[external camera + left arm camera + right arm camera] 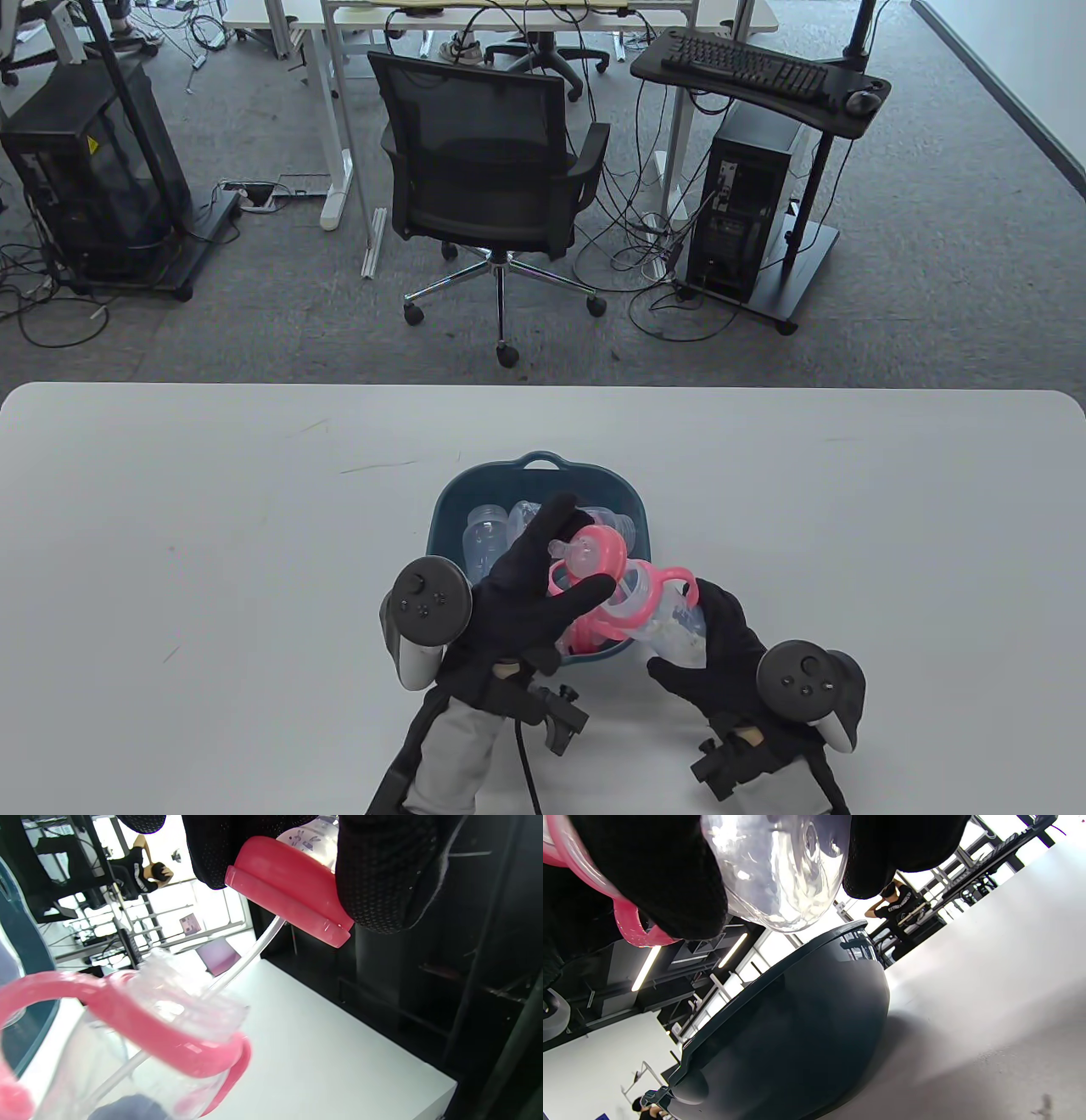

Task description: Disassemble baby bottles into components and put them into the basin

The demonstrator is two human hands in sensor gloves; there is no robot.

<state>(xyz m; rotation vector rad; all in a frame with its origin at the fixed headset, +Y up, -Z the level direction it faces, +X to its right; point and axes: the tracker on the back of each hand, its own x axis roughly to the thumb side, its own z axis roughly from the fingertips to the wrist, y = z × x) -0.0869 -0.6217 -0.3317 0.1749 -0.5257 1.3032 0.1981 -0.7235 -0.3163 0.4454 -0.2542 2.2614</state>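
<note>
Over the near rim of the dark blue basin (534,474), my left hand (579,550) pinches a pink nipple collar (601,550). In the left wrist view my gloved fingers (382,870) clamp the collar (288,895), lifted clear of the bottle mouth. A clear straw (250,955) hangs from it down into the bottle (140,1035). My right hand (691,632) grips the clear bottle body (674,624), tilted toward the basin, with its pink handle ring (670,586) still on the neck. The bottle's round base (780,870) sits between my right fingers (657,878).
The basin holds several clear bottle bodies (486,535) and pink parts (594,632). Its dark wall (797,1018) lies just below the held bottle. White tabletop (212,552) stretches to both sides. An office chair (492,170) stands beyond the table's far edge.
</note>
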